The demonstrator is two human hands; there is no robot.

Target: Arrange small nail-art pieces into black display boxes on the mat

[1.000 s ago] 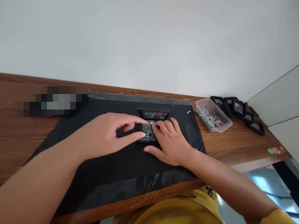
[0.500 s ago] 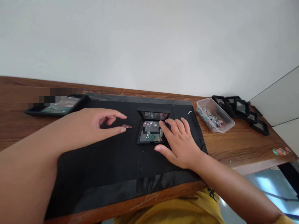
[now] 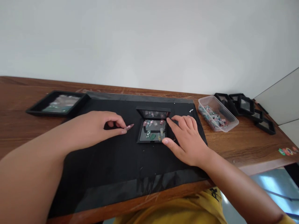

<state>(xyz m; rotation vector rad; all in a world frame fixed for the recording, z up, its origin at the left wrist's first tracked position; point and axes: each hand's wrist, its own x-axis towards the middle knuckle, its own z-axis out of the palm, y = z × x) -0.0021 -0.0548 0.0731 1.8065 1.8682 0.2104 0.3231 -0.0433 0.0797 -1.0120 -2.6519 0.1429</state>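
Between its thumb and forefinger, my left hand (image 3: 109, 124) pinches a pink press-on nail (image 3: 129, 127), its pointed tip facing right. Just to the right a small black case (image 3: 139, 132) stands with its lid (image 3: 153, 113) raised. Inside it lie several press-on nails, among them a dark green one (image 3: 153, 137), a pink one (image 3: 161, 122) and one with a heart shape (image 3: 156, 123). My right hand (image 3: 184, 140) is at the case's right side, fingers apart and holding nothing; its thumb is by the front right corner.
A clear plastic tub (image 3: 218, 113) of loose nails stands right of the black mat (image 3: 112, 168). Several black cases (image 3: 246, 105) lie beyond it, near the wall. On the left sits an open black tray (image 3: 57, 104). Round stickers (image 3: 289, 151) mark the table's right end.
My left thumb and forefinger have closed on the pink nail that lay on the mat. My right hand has drawn back from inside the case to its right side, uncovering a pink nail.
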